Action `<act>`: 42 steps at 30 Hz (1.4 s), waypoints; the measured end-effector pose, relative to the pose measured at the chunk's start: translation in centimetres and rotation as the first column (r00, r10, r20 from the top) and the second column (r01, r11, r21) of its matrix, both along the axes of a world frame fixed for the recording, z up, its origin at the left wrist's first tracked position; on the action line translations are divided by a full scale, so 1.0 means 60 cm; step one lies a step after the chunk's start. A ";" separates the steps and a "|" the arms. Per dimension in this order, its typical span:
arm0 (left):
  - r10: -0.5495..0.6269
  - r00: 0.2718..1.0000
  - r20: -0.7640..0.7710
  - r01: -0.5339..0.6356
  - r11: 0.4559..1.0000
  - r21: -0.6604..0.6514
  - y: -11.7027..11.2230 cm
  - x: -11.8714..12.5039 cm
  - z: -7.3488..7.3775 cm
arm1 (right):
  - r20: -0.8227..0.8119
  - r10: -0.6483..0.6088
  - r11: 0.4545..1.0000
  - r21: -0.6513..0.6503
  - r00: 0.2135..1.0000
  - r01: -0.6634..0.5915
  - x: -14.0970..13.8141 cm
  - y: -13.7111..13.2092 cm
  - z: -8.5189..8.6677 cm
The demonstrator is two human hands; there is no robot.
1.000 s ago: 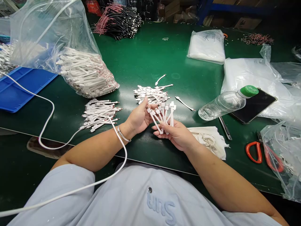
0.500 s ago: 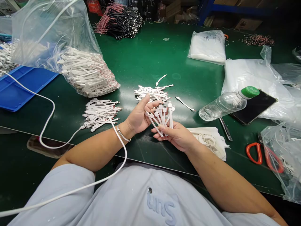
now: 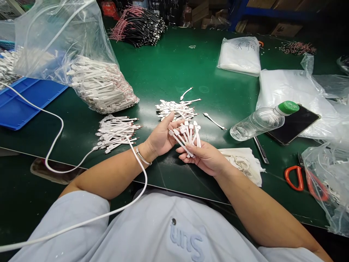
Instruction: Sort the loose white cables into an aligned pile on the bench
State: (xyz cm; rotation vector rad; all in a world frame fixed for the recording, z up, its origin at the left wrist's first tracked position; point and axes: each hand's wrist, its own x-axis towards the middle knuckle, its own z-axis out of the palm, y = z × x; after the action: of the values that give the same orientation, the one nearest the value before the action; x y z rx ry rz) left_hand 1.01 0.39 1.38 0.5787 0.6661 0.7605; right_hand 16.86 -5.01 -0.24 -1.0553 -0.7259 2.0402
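Observation:
My right hand (image 3: pixel 205 155) is closed around a fanned bunch of short white USB cables (image 3: pixel 187 135), pinched near their lower ends with the connectors upward. My left hand (image 3: pixel 163 135), a bangle at its wrist, is open with the thumb raised. Its fingers reach behind the fanned connectors; whether they touch is hidden. Just beyond the hands lies a loose pile of similar white cables (image 3: pixel 174 108). A second, larger cable pile (image 3: pixel 116 131) sits left of my left wrist. Single cables (image 3: pixel 214 120) lie apart on the green table (image 3: pixel 163 76).
A clear bag of white cables (image 3: pixel 100 85) stands back left beside a blue tray (image 3: pixel 32 102). On the right are a water bottle (image 3: pixel 253 123), a phone (image 3: pixel 296 125), a cutter knife (image 3: pixel 261 150), a cloth (image 3: pixel 244 163) and red-handled scissors (image 3: pixel 294 178). A white cord (image 3: pixel 145 178) crosses my left forearm.
The connectors in the fan have shifted and turned slightly in my right hand. Both hands stay in nearly the same place.

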 end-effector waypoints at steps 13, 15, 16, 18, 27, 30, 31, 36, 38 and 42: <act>0.057 0.996 0.066 -0.052 0.996 -0.067 -0.004 0.001 0.000 | -0.019 -0.069 0.998 0.000 0.997 0.069 -0.001 0.003 -0.001; 0.053 0.995 0.084 -0.047 0.997 -0.064 -0.008 0.005 -0.001 | -0.033 -0.095 0.995 0.004 0.995 0.095 -0.002 0.006 -0.002; 0.029 0.996 0.084 -0.025 0.998 -0.055 -0.012 0.007 -0.002 | -0.040 -0.105 0.994 0.008 0.994 0.105 -0.002 0.007 -0.002; -0.052 0.997 0.065 0.054 0.998 -0.029 -0.021 0.013 -0.004 | -0.049 -0.127 0.992 0.019 0.991 0.128 -0.003 0.008 -0.002; -0.206 0.967 -0.149 0.203 0.979 -0.035 -0.031 0.023 -0.022 | 0.076 -0.180 0.979 0.110 0.981 0.171 -0.018 -0.013 -0.009; -0.248 0.949 -0.193 0.240 0.969 -0.064 -0.026 0.019 -0.023 | 0.120 -0.142 0.986 0.107 0.983 0.130 -0.021 -0.019 -0.009; -0.260 0.944 -0.203 0.251 0.966 -0.068 -0.026 0.018 -0.023 | 0.123 -0.133 0.987 0.105 0.983 0.120 -0.022 -0.020 -0.009; -0.314 0.927 -0.207 0.310 0.949 -0.050 -0.027 0.017 -0.023 | 0.132 -0.080 0.994 0.088 0.988 0.069 -0.021 -0.020 -0.006; -0.333 0.919 -0.210 0.331 0.943 -0.049 -0.027 0.017 -0.023 | 0.155 -0.034 0.996 0.086 0.987 0.021 -0.021 -0.019 -0.005; -0.374 0.900 -0.223 0.365 0.927 -0.081 -0.026 0.017 -0.022 | 0.225 0.077 0.993 0.068 0.971 -0.095 -0.018 -0.019 -0.004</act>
State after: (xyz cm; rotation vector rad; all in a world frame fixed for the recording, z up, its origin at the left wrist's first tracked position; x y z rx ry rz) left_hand 2.05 -1.18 0.08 0.7429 0.7583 0.3231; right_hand 15.78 -6.13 -0.45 -1.2385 -0.9740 1.9670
